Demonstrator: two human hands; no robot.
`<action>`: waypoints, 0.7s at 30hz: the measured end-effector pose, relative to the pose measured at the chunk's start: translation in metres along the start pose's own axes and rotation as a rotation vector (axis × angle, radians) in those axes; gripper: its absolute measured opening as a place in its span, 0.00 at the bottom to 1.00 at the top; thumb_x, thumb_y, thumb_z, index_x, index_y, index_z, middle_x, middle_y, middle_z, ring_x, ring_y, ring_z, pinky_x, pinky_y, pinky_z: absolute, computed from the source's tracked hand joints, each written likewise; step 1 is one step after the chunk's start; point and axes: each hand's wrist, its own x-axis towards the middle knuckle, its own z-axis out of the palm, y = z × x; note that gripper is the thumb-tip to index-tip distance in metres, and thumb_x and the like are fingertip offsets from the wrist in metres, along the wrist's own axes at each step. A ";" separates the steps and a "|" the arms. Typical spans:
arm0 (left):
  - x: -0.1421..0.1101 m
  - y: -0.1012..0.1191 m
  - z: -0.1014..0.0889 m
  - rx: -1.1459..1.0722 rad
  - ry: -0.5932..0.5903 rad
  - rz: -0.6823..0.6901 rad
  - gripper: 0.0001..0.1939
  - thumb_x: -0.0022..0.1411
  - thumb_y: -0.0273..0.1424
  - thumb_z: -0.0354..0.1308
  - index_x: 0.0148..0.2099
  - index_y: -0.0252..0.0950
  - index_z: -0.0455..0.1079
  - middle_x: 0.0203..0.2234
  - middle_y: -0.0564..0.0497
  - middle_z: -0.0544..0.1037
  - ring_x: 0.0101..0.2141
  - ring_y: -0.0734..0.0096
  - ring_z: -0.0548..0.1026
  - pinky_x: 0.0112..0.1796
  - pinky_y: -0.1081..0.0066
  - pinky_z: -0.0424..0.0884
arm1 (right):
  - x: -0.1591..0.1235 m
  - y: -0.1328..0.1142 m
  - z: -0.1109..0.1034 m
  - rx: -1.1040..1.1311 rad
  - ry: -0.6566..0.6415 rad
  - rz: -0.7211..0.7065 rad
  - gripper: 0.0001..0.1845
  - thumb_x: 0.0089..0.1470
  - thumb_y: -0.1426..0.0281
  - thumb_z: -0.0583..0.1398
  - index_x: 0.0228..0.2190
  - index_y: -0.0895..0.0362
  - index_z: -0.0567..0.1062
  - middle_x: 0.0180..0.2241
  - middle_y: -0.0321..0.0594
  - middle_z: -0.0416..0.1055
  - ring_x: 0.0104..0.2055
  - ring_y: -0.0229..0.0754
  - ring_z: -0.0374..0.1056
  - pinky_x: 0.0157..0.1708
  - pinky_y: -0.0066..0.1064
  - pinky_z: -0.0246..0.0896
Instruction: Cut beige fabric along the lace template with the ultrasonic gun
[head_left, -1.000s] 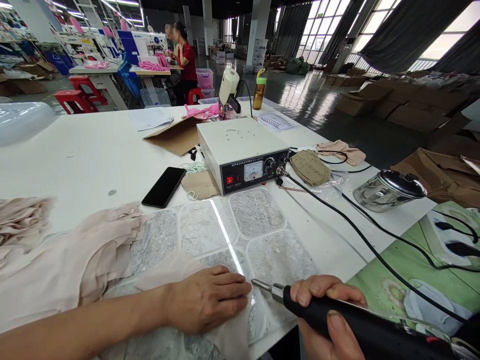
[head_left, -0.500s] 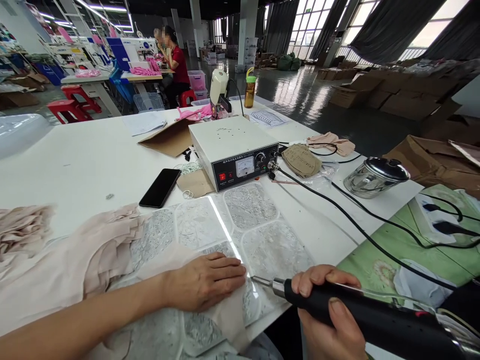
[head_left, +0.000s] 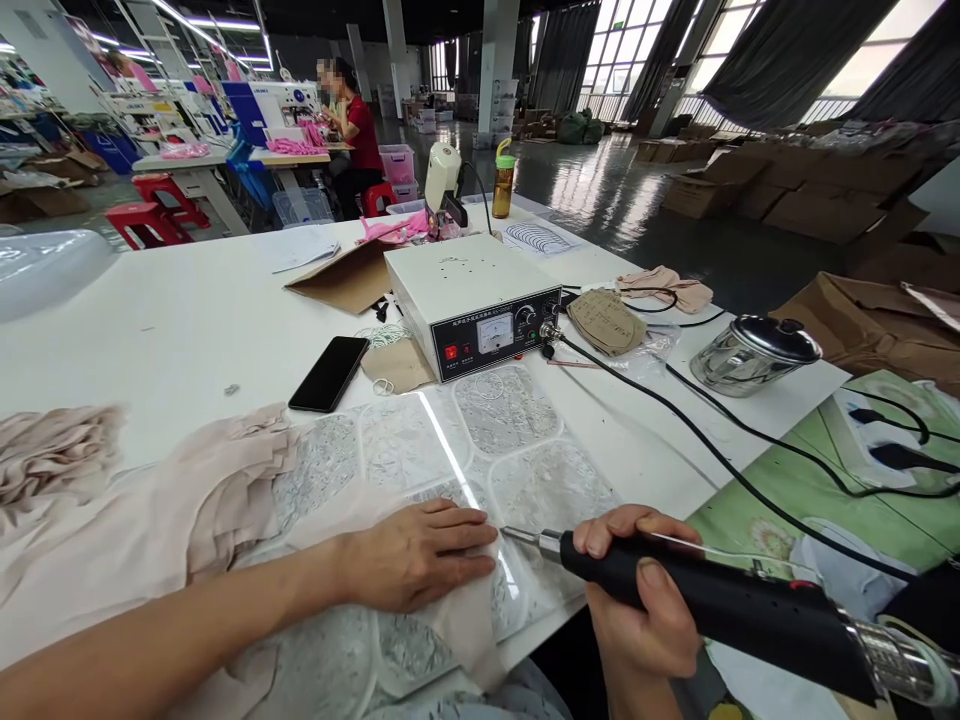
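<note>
Black tool fills the curled right hand, while the flattened left hand rests on beige fabric.

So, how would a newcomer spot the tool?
Find the white table, then the right hand at its near edge. That hand grips the tool, a thick black rod. Unlike the black phone, it narrows to a slim metal tip near the left hand.
</note>
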 end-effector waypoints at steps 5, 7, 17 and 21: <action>-0.002 -0.001 0.004 -0.016 0.017 -0.005 0.16 0.71 0.29 0.46 0.56 0.33 0.68 0.56 0.42 0.71 0.58 0.58 0.67 0.55 0.63 0.63 | -0.004 -0.006 0.002 -0.022 -0.013 0.033 0.06 0.50 0.70 0.58 0.34 0.54 0.69 0.29 0.33 0.65 0.23 0.35 0.64 0.24 0.33 0.66; -0.003 -0.001 0.006 -0.024 0.026 -0.004 0.16 0.71 0.29 0.46 0.55 0.33 0.68 0.56 0.42 0.71 0.58 0.58 0.66 0.55 0.63 0.63 | -0.008 -0.011 0.001 -0.030 -0.024 0.067 0.06 0.51 0.69 0.58 0.34 0.54 0.69 0.29 0.33 0.65 0.23 0.35 0.64 0.24 0.33 0.65; -0.004 -0.001 0.007 -0.016 0.051 -0.006 0.17 0.72 0.30 0.43 0.55 0.33 0.68 0.56 0.43 0.71 0.57 0.58 0.67 0.54 0.64 0.63 | -0.015 -0.014 0.001 -0.052 -0.054 0.090 0.04 0.53 0.68 0.59 0.33 0.54 0.68 0.29 0.33 0.64 0.23 0.35 0.64 0.24 0.33 0.65; -0.005 -0.002 0.009 -0.011 0.041 -0.008 0.17 0.72 0.30 0.43 0.55 0.33 0.68 0.56 0.43 0.71 0.58 0.59 0.67 0.55 0.63 0.62 | -0.013 -0.014 0.001 -0.058 -0.090 0.073 0.05 0.53 0.68 0.59 0.32 0.54 0.68 0.28 0.32 0.64 0.23 0.34 0.64 0.24 0.32 0.66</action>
